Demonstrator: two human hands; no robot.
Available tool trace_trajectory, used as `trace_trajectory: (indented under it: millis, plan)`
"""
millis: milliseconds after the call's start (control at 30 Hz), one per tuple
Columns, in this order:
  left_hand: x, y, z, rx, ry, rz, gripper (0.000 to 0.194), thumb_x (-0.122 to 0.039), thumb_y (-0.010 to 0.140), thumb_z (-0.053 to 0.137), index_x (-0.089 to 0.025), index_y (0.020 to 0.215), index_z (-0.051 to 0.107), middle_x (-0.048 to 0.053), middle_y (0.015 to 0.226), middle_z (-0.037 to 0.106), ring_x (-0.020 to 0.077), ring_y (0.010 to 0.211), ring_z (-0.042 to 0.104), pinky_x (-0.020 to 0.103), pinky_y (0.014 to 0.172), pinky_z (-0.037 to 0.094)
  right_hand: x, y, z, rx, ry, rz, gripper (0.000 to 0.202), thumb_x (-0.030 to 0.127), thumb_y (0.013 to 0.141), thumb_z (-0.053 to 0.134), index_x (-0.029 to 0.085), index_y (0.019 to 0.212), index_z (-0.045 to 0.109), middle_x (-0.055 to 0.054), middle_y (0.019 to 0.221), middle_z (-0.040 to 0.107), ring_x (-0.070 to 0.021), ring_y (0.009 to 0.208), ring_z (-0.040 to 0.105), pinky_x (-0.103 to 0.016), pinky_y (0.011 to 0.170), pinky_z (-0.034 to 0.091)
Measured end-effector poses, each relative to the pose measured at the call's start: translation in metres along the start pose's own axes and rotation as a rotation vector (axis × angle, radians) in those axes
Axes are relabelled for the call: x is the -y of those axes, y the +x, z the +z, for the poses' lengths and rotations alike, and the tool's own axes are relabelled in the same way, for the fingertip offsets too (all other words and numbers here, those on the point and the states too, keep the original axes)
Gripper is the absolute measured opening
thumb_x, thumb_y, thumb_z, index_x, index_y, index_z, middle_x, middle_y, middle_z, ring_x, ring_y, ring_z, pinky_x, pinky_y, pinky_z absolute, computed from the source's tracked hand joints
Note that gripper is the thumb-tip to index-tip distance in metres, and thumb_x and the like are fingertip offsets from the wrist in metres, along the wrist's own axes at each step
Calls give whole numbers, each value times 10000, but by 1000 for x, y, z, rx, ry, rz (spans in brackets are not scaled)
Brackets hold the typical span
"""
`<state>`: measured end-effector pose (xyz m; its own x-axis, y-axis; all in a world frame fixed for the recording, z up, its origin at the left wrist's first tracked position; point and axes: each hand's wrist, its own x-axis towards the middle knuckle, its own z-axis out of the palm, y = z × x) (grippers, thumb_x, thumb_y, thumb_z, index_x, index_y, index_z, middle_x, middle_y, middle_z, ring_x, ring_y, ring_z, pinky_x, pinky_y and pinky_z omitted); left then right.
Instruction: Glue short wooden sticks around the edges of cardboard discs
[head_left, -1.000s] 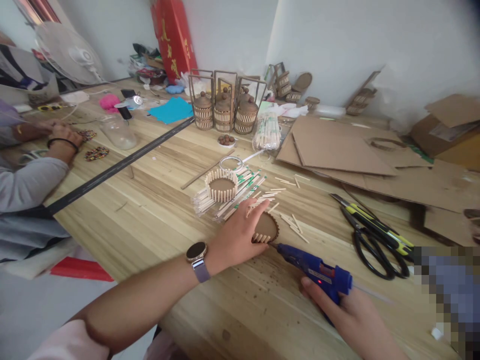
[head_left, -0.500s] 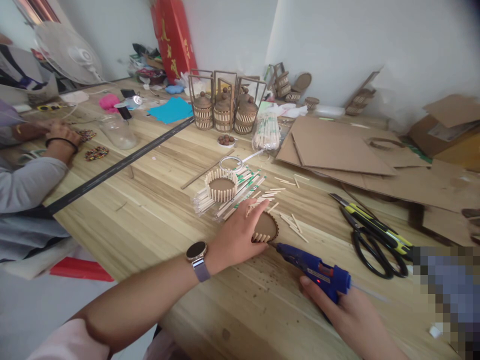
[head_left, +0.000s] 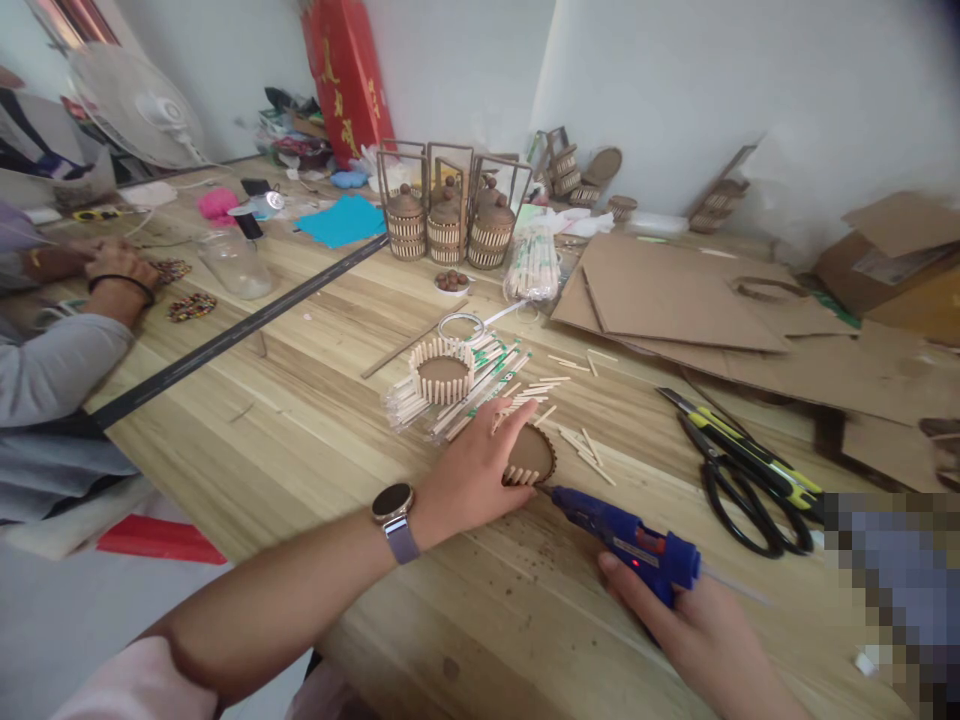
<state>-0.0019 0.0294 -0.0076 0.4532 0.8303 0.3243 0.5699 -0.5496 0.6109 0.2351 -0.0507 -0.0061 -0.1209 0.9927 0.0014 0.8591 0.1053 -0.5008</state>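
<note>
My left hand (head_left: 476, 468), with a watch on its wrist, grips the left side of a round cardboard base (head_left: 534, 452). Its thumb lies along the near edge, where a short row of upright wooden sticks (head_left: 523, 476) stands; the hand hides the rest of that side. In my right hand (head_left: 690, 610) is a blue hot glue gun (head_left: 630, 535) with a red light on. The nozzle points at the base's near edge by my left thumb; whether it touches I cannot tell. Behind, a ring of upright sticks on a cardboard disc (head_left: 442, 371) rests on wrapped sticks (head_left: 487, 385).
Loose cut sticks (head_left: 589, 452) lie right of the base. Scissors (head_left: 742, 500) and a yellow utility knife (head_left: 750, 445) lie farther right, before cardboard sheets (head_left: 675, 290). Finished stick baskets (head_left: 448, 225) stand at the back. Another person's hand (head_left: 124, 268) is at the far left.
</note>
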Motion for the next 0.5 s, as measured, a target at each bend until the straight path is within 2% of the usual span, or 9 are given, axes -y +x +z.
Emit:
trace_trajectory:
  millis: [200,400,500]
  plan:
    - [-2,0,-1,1,7,0,954,-153,683,791,-227,1442,217,166,1400,364,317,1347,356,491,1121,354,0,1,1,-1,0,-11,422,536,845,472,219,919,740,-72,821,784,-271,710,730,-346,615,582]
    - [-1,1,0,-10,-13,5,973,-146,688,784,-287,1445,189,143,1398,362,324,1341,368,530,1105,361,-5,-2,5,6,16,7,438,552,853,467,223,957,735,-76,816,774,-279,707,717,-352,598,567]
    - [0,0,0,-14,-24,9,977,-148,688,784,-288,1448,186,144,1400,359,327,1343,364,533,1108,353,-7,-3,7,9,63,48,427,571,842,482,232,894,737,-74,766,756,-277,691,701,-351,595,550]
